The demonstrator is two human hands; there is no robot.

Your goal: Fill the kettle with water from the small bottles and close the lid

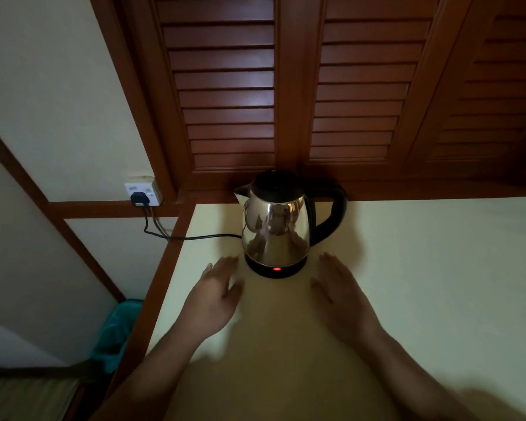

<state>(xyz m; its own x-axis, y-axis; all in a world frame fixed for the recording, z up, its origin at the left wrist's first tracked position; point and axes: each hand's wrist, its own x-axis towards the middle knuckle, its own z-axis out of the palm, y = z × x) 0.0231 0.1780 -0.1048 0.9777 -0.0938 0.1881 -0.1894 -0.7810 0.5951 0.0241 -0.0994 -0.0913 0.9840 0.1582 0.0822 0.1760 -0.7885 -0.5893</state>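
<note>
Head view: the kettle [275,226] stands on its base at frame center, lid shut, red lamp [276,269] lit, cord [195,237] running left to the socket [142,193]. Polished steel looks slippery and possibly hot, likely heavy if filled; I'd take the black handle [336,208]. My left hand [214,294] and right hand [342,294] lie just below it, fingers spread flat, holding nothing. No bottles in sight.

i see the kettle [276,229], shiny steel with a black lid, handle and base, standing upright near the tabletop [438,268] far edge toward its left corner, lid shut, red light glowing on its base.
</note>
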